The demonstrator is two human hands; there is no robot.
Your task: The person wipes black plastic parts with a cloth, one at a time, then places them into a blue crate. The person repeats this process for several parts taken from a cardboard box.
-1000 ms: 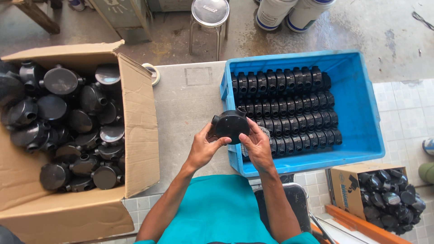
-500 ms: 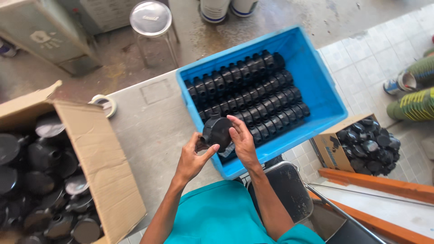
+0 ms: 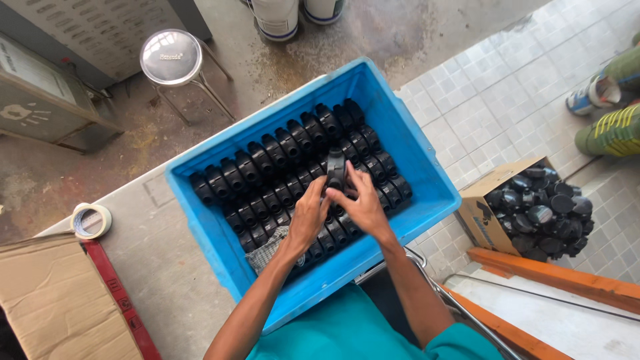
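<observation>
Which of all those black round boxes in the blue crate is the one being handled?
The black box standing edge-up above the packed rows, pinched between the left hand and right hand; the others lie nested.

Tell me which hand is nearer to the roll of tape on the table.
Left. The left hand is over the blue crate, on the side toward the tape roll. The right hand sits just beyond it, farther from the tape. Both grip one black fitting.

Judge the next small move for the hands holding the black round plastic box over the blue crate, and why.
Probably lower the black round plastic box, held on edge by the left hand and right hand, into the rows standing in the blue plastic crate, since it sits just above them.
</observation>
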